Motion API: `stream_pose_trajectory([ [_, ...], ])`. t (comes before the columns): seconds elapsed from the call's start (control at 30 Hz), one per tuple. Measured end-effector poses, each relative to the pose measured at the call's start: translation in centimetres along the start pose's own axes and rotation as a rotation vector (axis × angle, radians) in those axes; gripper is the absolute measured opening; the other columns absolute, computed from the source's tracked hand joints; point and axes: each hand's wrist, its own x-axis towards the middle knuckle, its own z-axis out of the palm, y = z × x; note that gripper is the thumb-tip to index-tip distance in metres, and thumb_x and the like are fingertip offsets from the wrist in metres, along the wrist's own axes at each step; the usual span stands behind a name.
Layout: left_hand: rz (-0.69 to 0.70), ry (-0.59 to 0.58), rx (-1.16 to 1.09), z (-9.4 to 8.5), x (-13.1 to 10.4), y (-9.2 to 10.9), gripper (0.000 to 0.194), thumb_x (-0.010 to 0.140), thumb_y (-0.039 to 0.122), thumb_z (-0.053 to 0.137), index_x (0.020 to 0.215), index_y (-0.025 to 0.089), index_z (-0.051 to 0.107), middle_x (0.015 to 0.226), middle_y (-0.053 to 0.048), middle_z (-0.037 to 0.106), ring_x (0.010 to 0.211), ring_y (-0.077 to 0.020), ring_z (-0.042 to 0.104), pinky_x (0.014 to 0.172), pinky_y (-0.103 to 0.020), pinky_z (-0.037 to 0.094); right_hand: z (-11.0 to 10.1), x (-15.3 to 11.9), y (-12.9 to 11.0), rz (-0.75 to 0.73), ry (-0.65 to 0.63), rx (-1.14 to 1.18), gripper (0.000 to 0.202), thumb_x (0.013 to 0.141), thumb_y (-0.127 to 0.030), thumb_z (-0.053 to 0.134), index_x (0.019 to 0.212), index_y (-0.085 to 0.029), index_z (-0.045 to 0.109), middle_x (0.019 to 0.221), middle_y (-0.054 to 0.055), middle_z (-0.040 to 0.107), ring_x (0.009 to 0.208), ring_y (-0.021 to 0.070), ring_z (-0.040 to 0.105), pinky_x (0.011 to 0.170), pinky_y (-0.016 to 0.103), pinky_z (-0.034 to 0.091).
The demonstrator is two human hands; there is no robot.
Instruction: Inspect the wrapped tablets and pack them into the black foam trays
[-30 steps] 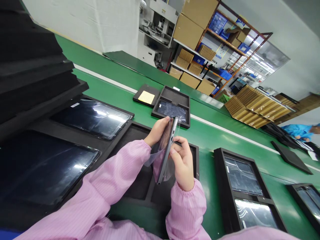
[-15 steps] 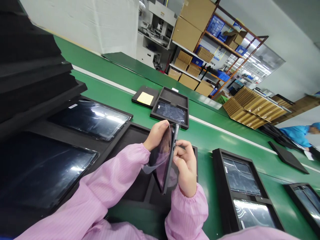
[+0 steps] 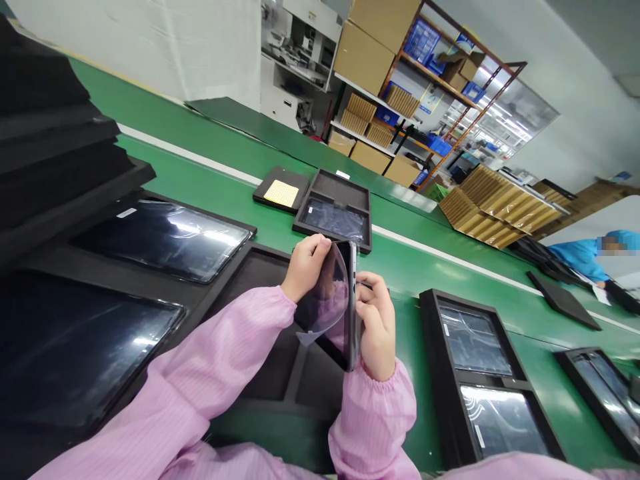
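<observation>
A dark tablet [image 3: 352, 307] stands nearly on edge between my hands, its side with ports facing me. Clear film [image 3: 333, 303] bows away from its screen, with a loose tab at the lower left. My left hand [image 3: 306, 267] pinches the film and the tablet's upper edge. My right hand [image 3: 376, 323] holds the tablet's back from the right, fingers bent; some fingertips are hidden behind it. Below lies a black foam tray [image 3: 273, 363] with bare compartments. At the left, a large foam tray holds two dark tablets [image 3: 175, 237].
Black foam stacks [image 3: 55, 147] rise at the left. A small tray [image 3: 345, 183] and a black pad with a yellow sheet [image 3: 281, 193] lie ahead. Another tray [image 3: 435, 373] with tablets stands at right. A person in blue [image 3: 583, 260] is at the far right.
The tablet has turned more upright and shows more of its screen side. The film bows out in a wider curve. Both hands keep their hold, and the view has shifted slightly.
</observation>
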Motion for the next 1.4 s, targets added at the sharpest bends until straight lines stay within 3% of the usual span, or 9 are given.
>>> stream_pose_trajectory([
  [0.33,0.012,0.000,0.020,0.0,-0.2,0.1,0.040,0.087,0.053,0.039,0.058,0.025,0.038,0.058,0.001,0.042,0.062,-0.0187,0.043,0.060,-0.033,0.033,-0.2,-0.1,0.1,0.008,-0.047,-0.002,0.028,0.079,-0.023,0.048,0.106,-0.021,0.054,0.061,-0.008,0.041,0.053,0.0126,0.034,0.056,0.027,0.026],
  [0.57,-0.025,-0.007,0.019,-0.2,-0.1,0.2,0.043,0.087,0.056,0.038,0.058,0.025,0.037,0.059,0.001,0.039,0.062,-0.0186,0.043,0.059,-0.032,0.034,-1.9,0.2,-0.5,0.041,-0.290,-0.073,0.053,0.070,-0.023,0.061,0.122,-0.025,0.050,0.080,-0.002,0.050,0.071,0.0177,0.049,0.071,0.032,0.043],
  [0.67,-0.052,0.009,0.009,-0.3,0.1,0.0,0.045,0.088,0.059,0.037,0.058,0.025,0.034,0.058,0.001,0.037,0.062,-0.0181,0.042,0.057,-0.031,0.033,-2.0,0.4,-0.1,0.014,-0.365,-0.049,0.056,0.077,-0.025,0.062,0.131,-0.027,0.046,0.089,0.001,0.052,0.078,0.0194,0.051,0.080,0.035,0.045],
  [0.8,-0.072,0.032,-0.021,-0.2,0.5,-0.5,0.048,0.088,0.064,0.036,0.060,0.024,0.034,0.059,0.002,0.037,0.060,-0.0171,0.039,0.055,-0.031,0.030,-1.2,0.6,0.9,-0.053,-0.320,0.003,0.048,0.087,-0.038,0.060,0.132,-0.028,0.046,0.087,0.001,0.052,0.075,0.0197,0.051,0.076,0.035,0.047],
  [0.97,-0.057,0.038,-0.005,0.1,0.5,-0.8,0.050,0.088,0.065,0.035,0.060,0.025,0.033,0.059,0.002,0.037,0.060,-0.0170,0.038,0.054,-0.031,0.029,-0.4,0.9,1.0,-0.056,-0.226,0.012,0.038,0.088,-0.045,0.062,0.118,-0.027,0.050,0.087,0.002,0.058,0.068,0.0177,0.051,0.065,0.032,0.046],
  [1.1,-0.040,0.009,0.016,0.2,0.6,-0.6,0.050,0.088,0.066,0.035,0.059,0.025,0.033,0.058,0.002,0.035,0.058,-0.0172,0.037,0.054,-0.031,0.028,-0.1,1.1,0.7,-0.032,-0.157,-0.004,0.029,0.089,-0.046,0.062,0.109,-0.027,0.052,0.083,0.000,0.059,0.068,0.0165,0.052,0.068,0.030,0.046],
  [1.27,-0.041,-0.019,0.011,0.3,0.8,-0.4,0.054,0.086,0.070,0.036,0.057,0.025,0.031,0.056,0.002,0.034,0.057,-0.0168,0.037,0.053,-0.031,0.027,-0.4,1.3,1.1,-0.021,-0.100,0.007,0.035,0.091,-0.057,0.057,0.107,-0.025,0.054,0.088,0.001,0.056,0.083,0.0187,0.055,0.083,0.032,0.046],
  [1.4,-0.035,-0.029,0.021,0.4,0.8,-0.4,0.054,0.086,0.070,0.036,0.056,0.025,0.031,0.055,0.002,0.035,0.057,-0.0167,0.037,0.053,-0.031,0.027,-0.9,1.2,2.0,-0.003,-0.079,0.036,0.033,0.092,-0.054,0.057,0.107,-0.025,0.056,0.079,-0.002,0.048,0.073,0.0172,0.050,0.082,0.032,0.047],
])
